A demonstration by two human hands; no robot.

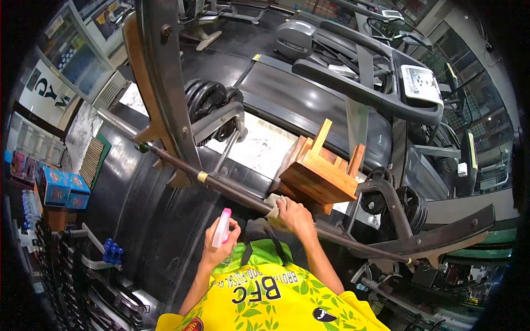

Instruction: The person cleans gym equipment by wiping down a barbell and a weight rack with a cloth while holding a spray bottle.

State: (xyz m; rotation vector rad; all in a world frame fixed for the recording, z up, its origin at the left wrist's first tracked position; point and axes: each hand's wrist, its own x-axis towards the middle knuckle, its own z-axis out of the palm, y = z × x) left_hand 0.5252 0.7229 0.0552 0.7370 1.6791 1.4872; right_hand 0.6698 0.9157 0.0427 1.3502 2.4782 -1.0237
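My left hand (225,236) is closed round a spray bottle (221,230) with a pink top and a clear body, held in front of my yellow shirt. A pale cloth (274,208) is wrapped over the barbell (234,191), and my right hand (296,216) grips the bar through it. The long dark bar runs from upper left to lower right, resting across the rack's uprights, with a yellowish band left of the cloth. Part of the cloth is hidden under my fingers.
Rack uprights (175,94) rise at the left. Beyond the bar stand a wooden stool (323,174), weight plates (205,99) and a treadmill (303,99). Blue boxes (63,187) are stacked at the far left, above blue dumbbells (112,251). More plates (411,209) hang at the right.
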